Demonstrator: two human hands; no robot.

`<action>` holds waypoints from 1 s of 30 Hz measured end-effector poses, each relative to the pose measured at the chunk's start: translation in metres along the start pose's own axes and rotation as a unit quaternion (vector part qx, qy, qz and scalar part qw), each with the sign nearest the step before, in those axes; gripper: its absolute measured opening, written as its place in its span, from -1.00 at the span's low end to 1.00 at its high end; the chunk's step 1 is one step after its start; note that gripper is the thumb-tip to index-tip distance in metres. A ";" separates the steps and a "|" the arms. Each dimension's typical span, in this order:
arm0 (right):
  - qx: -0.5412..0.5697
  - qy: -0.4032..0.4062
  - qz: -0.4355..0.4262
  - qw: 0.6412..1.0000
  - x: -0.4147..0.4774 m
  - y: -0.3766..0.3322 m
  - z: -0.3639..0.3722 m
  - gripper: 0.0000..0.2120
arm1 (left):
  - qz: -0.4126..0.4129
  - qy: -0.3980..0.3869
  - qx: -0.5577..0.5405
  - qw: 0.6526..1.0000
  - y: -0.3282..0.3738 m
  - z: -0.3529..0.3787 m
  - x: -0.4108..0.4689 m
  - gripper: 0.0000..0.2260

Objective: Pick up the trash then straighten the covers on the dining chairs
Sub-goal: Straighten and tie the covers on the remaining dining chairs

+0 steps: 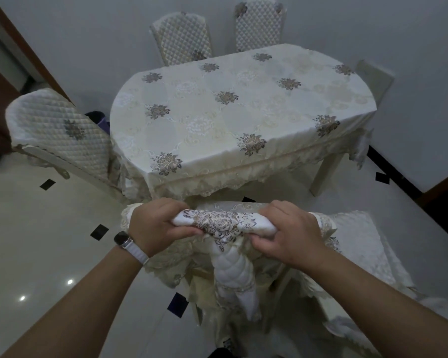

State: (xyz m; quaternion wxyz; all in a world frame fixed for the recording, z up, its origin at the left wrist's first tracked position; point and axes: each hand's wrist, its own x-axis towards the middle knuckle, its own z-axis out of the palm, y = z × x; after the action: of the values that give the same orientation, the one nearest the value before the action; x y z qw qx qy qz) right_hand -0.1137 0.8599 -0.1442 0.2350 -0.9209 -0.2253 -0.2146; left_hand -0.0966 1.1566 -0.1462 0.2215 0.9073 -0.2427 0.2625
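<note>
The bunched cream quilted chair cover with brown floral embroidery [219,221] is held across the back top of the nearest cream dining chair [278,284], its long axis running left to right. Its ends are clasped by the curled fingers of the left hand [155,226] and the right hand [287,231], both equally near. A quilted strip hangs from its middle towards the person.

1 head-worn view — forward, down, close above the chair cover [219,223]
</note>
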 end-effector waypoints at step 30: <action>0.036 -0.097 -0.106 0.989 0.062 0.076 0.017 -0.65 | -0.068 -0.028 -0.025 0.997 0.009 0.028 0.004 -0.64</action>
State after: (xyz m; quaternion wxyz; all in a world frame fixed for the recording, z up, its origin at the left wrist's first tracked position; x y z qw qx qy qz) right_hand -0.0196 0.8288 -0.1524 0.2212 -0.8991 -0.3510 -0.1397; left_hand -0.0882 1.1334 -0.1630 0.2548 0.9230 -0.1928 0.2146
